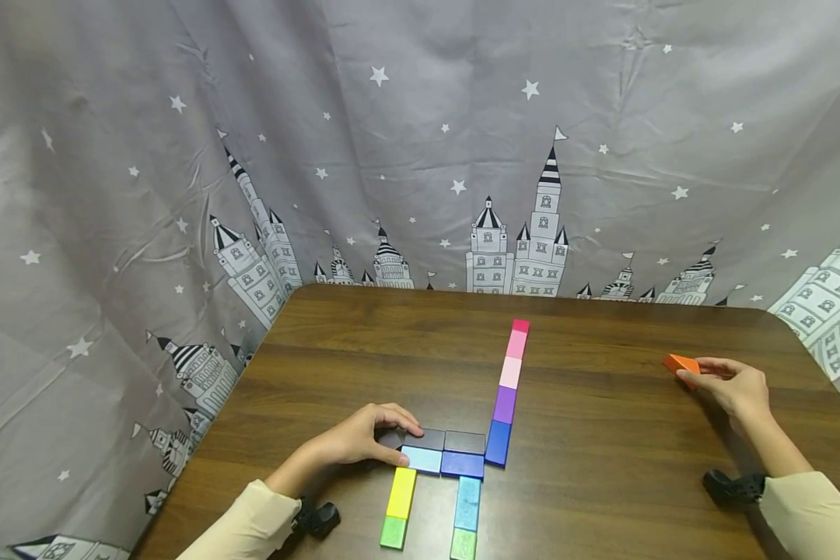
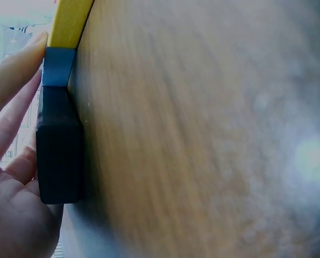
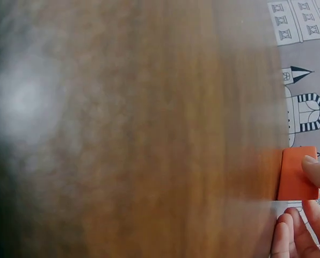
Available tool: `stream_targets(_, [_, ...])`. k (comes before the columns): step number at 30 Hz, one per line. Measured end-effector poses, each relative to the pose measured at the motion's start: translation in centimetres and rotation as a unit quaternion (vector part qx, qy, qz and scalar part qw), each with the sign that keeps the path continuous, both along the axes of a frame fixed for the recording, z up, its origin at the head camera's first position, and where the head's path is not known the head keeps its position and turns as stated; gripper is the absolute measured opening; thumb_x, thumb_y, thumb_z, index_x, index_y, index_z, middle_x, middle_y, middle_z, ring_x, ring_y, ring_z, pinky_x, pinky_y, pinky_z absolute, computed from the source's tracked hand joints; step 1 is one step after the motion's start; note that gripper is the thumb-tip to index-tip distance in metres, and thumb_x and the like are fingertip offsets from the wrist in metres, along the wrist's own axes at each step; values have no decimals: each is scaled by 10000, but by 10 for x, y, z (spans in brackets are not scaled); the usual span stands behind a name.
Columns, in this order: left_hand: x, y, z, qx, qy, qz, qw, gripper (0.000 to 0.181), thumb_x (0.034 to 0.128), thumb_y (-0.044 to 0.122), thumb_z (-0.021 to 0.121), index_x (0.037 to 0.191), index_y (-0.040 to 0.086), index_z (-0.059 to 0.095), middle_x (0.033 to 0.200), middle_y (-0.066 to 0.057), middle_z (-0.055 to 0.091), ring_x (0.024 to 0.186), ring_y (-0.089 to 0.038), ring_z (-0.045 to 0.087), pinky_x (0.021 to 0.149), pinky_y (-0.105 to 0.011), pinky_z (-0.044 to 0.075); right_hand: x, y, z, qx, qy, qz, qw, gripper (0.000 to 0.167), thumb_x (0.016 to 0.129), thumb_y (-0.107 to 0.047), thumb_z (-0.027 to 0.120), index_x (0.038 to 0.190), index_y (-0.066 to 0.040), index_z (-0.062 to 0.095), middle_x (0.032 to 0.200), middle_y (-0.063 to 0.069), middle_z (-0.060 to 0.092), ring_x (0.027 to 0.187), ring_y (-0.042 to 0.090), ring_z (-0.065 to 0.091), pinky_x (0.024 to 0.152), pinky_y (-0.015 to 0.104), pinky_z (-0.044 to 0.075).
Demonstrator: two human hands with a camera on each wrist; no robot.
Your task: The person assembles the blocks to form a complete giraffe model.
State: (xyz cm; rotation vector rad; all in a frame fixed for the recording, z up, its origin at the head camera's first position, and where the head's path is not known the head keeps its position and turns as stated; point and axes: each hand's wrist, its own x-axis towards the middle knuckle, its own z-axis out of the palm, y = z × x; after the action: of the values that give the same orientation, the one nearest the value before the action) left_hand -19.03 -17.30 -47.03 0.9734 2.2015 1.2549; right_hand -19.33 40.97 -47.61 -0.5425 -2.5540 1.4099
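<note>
My left hand (image 1: 364,437) rests over the left end of the block figure, fingers and thumb lying loosely on it. Its fingertips touch a black block (image 1: 427,440); the thumb touches the corner of a light blue block (image 1: 425,462). Partly hidden under that hand is another dark block (image 2: 59,156), close to the palm in the left wrist view. A yellow block (image 1: 402,491) lies just below the thumb. Far to the right, my right hand (image 1: 736,390) pinches an orange wedge-shaped block (image 3: 297,173) between thumb and fingers, near the tabletop.
From the figure's right end, a blue block (image 1: 498,443), a purple block (image 1: 505,404) and pink ones (image 1: 510,372) run up the table (image 1: 602,435). Green blocks (image 1: 393,533) end the two lower columns. A grey castle-print curtain (image 1: 420,155) hangs behind the table.
</note>
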Motion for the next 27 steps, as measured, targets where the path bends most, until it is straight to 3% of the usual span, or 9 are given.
stream_targets(4, [0,0,-1,-19,2,-4,10000,362,820,135,831,1160,65,728,1205,-17,667,1161,-156,564,1024,-271,420,0,1,-1,-122,5,43,9999,234,783,-244,873,924,-105,748,669,-305,575,650,-95,540,598,97,429])
stream_targets(10, [-1,-1,-1,8,146,-53,9999,353,833,146,822,1159,49,725,1198,-44,668,1156,-186,572,1023,-290,430,0,1,-3,172,117,136,9997,484,794,-223,861,1059,141,681,656,-321,562,649,-110,513,585,105,425])
stream_targets(12, [-1,-1,-1,27,182,-74,9998,351,838,152,818,1159,43,723,1197,-51,668,1155,-192,574,1022,-292,431,0,1,-4,339,139,164,9992,546,804,-223,850,1108,179,640,656,-333,550,651,-116,498,588,109,413])
stream_targets(22, [-1,-2,-2,94,223,-168,9996,356,837,153,819,1161,43,721,1198,-51,666,1153,-178,576,1018,-281,432,-1,3,-2,797,401,453,9950,514,838,-215,810,1129,170,633,699,-334,541,662,-131,491,593,119,401])
stream_targets(27, [-2,-2,-3,54,119,-98,9999,362,831,160,825,1162,54,724,1201,-34,665,1158,-186,574,1024,-280,425,-5,-1,5,482,610,576,9953,449,834,-191,821,1081,145,655,721,-319,573,662,-111,540,591,102,431])
